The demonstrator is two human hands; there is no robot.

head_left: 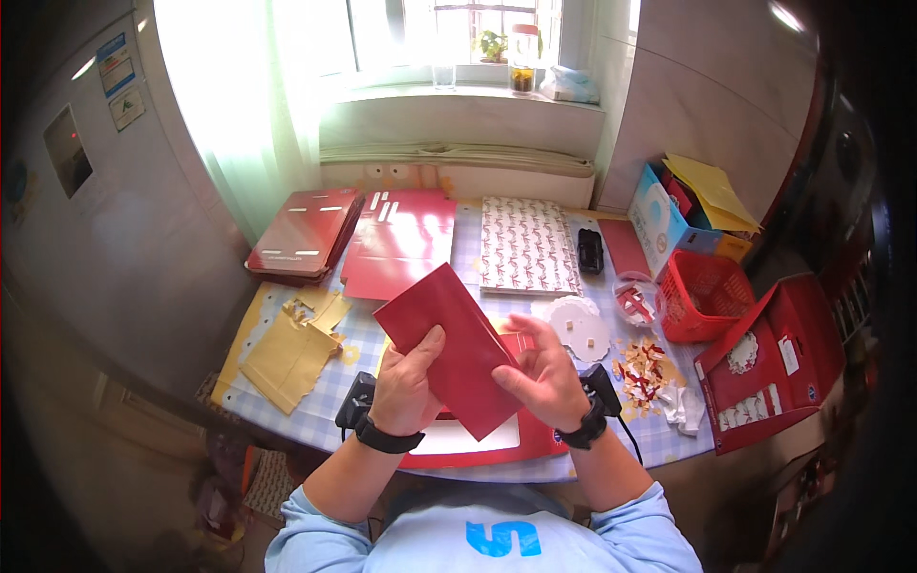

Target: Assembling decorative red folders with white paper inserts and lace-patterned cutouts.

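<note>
A folded red card (457, 349) is held up, tilted, above the near part of the table. My left hand (411, 379) grips its left side, thumb across the front and the other fingers hidden behind. At the card's right edge, my right hand (549, 377) pinches the layers with its thumb in front; its fingertips are partly hidden. Below the card lies a red printed sheet (544, 441) with a white panel, mostly covered by my hands and the card. A white scalloped paper doily (576, 328) with small pale squares on it lies beyond my right hand.
Torn yellow paper (287, 363) lies at left. Red folders (306, 229), a red sheet (401, 239) and patterned sheets (527, 245) line the back. At right are paper scraps (642, 371), crumpled tissue (682, 409), a red basket (702, 296), a blue box (664, 224) and an open red box (769, 372).
</note>
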